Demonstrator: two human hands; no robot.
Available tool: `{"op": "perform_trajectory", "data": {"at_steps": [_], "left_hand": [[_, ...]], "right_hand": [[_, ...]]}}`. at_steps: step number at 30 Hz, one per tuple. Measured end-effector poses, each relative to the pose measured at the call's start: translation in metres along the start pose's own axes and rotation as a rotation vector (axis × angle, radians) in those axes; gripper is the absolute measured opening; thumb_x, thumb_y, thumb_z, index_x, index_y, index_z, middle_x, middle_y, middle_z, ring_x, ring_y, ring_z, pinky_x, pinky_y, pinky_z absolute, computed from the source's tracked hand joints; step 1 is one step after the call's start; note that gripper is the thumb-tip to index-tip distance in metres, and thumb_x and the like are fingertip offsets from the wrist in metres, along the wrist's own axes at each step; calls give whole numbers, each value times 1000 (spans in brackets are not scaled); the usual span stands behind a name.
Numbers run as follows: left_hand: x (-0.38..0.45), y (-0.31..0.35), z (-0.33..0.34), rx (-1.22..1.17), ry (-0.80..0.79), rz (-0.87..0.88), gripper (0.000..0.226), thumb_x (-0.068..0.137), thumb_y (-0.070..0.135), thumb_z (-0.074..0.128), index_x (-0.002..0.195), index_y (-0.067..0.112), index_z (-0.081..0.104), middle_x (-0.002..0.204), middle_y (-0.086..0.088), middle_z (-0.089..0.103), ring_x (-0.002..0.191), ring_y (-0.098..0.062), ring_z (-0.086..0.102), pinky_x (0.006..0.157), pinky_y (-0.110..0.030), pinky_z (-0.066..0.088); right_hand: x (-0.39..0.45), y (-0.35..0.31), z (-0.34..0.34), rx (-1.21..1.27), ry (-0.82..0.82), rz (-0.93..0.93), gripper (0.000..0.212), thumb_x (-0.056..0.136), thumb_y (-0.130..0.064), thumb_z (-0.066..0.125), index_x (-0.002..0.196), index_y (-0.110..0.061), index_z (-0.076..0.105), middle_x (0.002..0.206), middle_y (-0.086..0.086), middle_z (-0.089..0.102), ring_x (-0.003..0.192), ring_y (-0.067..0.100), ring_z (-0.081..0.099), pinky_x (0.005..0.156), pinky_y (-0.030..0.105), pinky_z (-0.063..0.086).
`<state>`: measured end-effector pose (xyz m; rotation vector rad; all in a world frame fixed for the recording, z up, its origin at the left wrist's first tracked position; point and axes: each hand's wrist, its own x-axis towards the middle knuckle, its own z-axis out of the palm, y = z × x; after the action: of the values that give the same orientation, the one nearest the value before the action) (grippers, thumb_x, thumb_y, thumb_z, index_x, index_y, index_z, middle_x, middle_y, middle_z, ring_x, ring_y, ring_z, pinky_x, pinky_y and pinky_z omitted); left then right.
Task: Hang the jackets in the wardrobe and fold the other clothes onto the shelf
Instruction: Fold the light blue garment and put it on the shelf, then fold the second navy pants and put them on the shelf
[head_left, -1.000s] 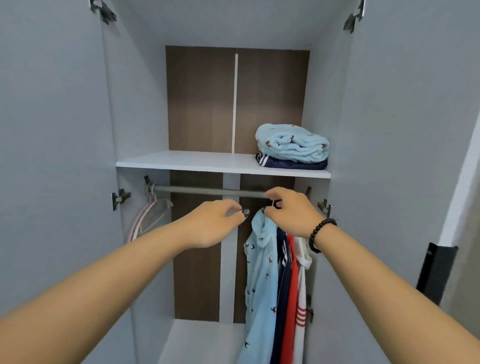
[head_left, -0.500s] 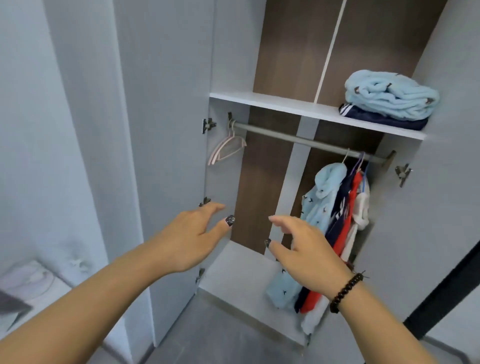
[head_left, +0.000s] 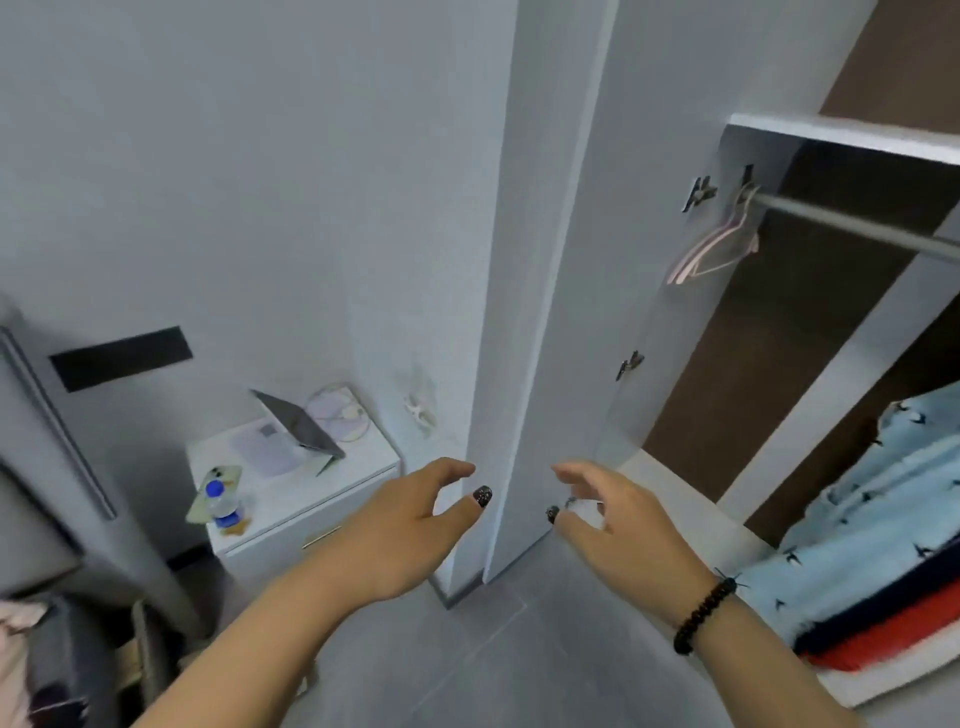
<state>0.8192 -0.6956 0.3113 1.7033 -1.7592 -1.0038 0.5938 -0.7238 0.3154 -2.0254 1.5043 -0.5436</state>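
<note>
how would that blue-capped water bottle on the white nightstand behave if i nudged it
The small clear plastic bottle with a blue cap stands upright and looks tall for its narrow base, so it would probably tip easily. Once down, its round body would likely roll on the white nightstand. It seems light, though how full it is cannot be told.

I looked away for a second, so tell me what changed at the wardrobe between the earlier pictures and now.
The right hand let go of the hanger hook at the rail. Both it and the left hand dropped away, now empty and loosely open. The view swung left toward the nightstand. The light blue jacket still hangs there, and the pink hangers stay put.
</note>
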Motion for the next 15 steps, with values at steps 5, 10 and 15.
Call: {"op": "perform_trajectory", "data": {"at_steps": [5, 10, 15], "left_hand": [[-30, -80, -44, -61, 40, -125, 43, 94, 51, 47, 135, 38, 47, 128, 12, 61, 118, 4, 48, 99, -20, 38], [-67, -159, -90, -102, 108, -222, 44, 97, 41, 49, 139, 32, 46, 143, 18, 47, 133, 1, 40, 110, -23, 33], [-110, -241, -132, -207, 163, -361, 40, 96, 38, 53, 135, 36, 49, 133, 9, 58, 115, 0, 56, 93, -14, 43]], "right_hand": [[32, -57, 78, 35, -144, -44, 45, 94, -31, 56, 137, -31, 43, 132, -18, 47, 120, -1, 43, 95, 11, 32], [60, -115, 156, -1, -297, -98, 46, 94, -34, 53, 138, -34, 41, 135, -21, 44, 117, -6, 41, 86, 1, 29], [79, -174, 241, -4, -411, -155, 44, 93, -29, 54, 136, -32, 44, 131, -20, 46, 117, -4, 43, 81, -2, 29]]}}
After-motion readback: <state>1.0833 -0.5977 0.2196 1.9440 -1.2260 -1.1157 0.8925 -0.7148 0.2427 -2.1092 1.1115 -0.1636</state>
